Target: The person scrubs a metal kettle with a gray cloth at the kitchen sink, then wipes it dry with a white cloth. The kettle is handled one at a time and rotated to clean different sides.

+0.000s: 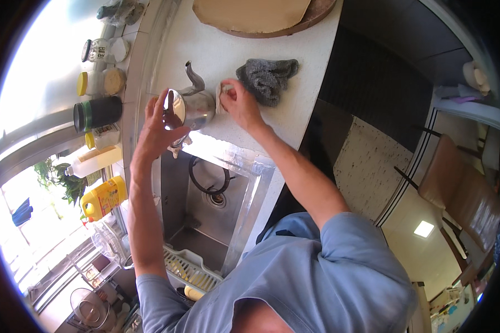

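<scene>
A shiny metal kettle (202,109) with a curved spout stands tilted in view on the pale counter, beside the sink. My left hand (156,125) is spread around the kettle's lid end, thumb on one side and fingers on the other. Close to the kettle's base, my right hand (237,102) pinches a whitish cloth (220,109) between thumb and fingers. A crumpled grey towel (268,79) lies on the counter just beyond my right hand. The kettle's handle is mostly hidden behind my left hand.
The metal sink (237,187) holds a black ring-shaped hose (190,177). A white slotted rack (191,268) spans its near end. Jars, including a dark one (104,113), and a yellow jug (106,197) line the window ledge. A round board (254,14) lies at the counter's far end.
</scene>
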`<act>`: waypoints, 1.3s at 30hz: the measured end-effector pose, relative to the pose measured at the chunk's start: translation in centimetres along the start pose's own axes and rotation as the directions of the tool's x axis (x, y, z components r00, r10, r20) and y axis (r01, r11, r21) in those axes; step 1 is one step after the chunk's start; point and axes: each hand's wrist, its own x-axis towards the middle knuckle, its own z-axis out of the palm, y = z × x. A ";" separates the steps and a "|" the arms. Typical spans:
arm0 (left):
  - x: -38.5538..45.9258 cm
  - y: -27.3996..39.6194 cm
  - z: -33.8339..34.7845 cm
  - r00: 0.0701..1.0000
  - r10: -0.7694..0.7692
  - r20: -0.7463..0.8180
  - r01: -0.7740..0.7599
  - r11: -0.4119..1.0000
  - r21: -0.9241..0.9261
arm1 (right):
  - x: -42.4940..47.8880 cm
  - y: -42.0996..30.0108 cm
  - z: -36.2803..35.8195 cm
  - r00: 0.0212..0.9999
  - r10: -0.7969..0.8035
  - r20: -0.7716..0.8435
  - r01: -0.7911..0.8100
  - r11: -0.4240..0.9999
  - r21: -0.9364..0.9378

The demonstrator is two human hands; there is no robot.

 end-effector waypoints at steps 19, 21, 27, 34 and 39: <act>1.0 -3.2 2.6 0.917 0.327 -0.230 -0.320 0.945 0.067 | -1.8 -0.6 4.5 0.852 -0.515 -0.095 0.498 0.853 -0.156; 1.1 -3.2 2.5 0.920 0.308 -0.242 -0.307 0.951 0.045 | -1.0 0.4 4.2 0.923 -0.373 -0.093 0.356 0.921 -0.157; 0.5 -2.3 2.6 0.938 0.226 -0.264 -0.229 0.973 0.019 | -2.0 -2.2 4.6 0.970 -0.237 0.061 0.230 0.967 0.111; 1.0 -3.3 2.8 0.896 0.285 -0.340 -0.250 0.957 0.146 | -0.2 -0.8 3.1 0.969 -0.228 0.098 0.241 0.960 -0.141; 0.6 -1.8 3.2 0.932 0.147 -0.333 -0.170 0.985 -0.041 | 1.8 -2.7 4.6 0.938 -0.318 0.138 0.326 0.945 -0.040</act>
